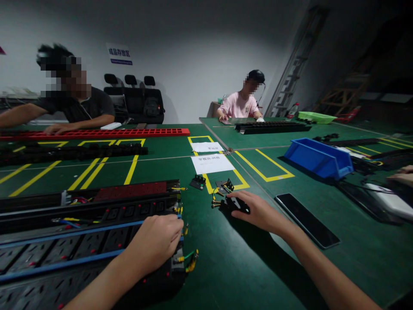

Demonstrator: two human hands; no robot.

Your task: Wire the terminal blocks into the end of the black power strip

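Note:
My left hand [158, 241] rests over the right end of a black power strip with blue edges [61, 249]. Its fingers are curled closed, and whatever lies under them is hidden. Yellow-sleeved ring terminals on short wires [192, 260] stick out from the strips' ends. To the right, my right hand [258, 211] pinches a small black bracket [238, 206] between thumb and fingers, low over the table. Just beyond it are brass-coloured screws [217, 203] and another black bracket [226, 186] with a yellow-green wire. A further black bracket [198, 181] lies to their left.
A phone [306, 219] lies right of my right forearm. Beyond are a blue bin [318, 159] and paper sheets [213, 163] within yellow tape. Co-workers sit across the green table [206, 280], one by a red rail [145, 132]. Another person's hand [403, 175] shows at the right edge.

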